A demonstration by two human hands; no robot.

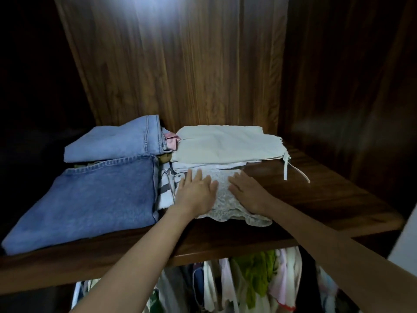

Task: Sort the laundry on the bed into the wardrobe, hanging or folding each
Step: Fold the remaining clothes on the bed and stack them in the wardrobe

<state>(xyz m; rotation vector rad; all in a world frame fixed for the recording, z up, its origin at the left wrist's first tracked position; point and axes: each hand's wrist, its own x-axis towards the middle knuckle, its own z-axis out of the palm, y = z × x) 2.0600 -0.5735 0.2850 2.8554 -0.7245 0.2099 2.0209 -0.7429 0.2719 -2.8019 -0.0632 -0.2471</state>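
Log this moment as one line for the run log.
stage: placing on shelf | left hand: flat on lace garment | right hand: flat on it | jeans: beside, folded

Left grip (pixel 195 192) and right grip (pixel 249 193) outstretched, seemingly flat-fingered.

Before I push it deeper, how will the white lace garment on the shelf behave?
The lace garment probably is floppy: its scalloped edge droops over the shelf front. It looks thin and light, so pushing may bunch it rather than slide it.
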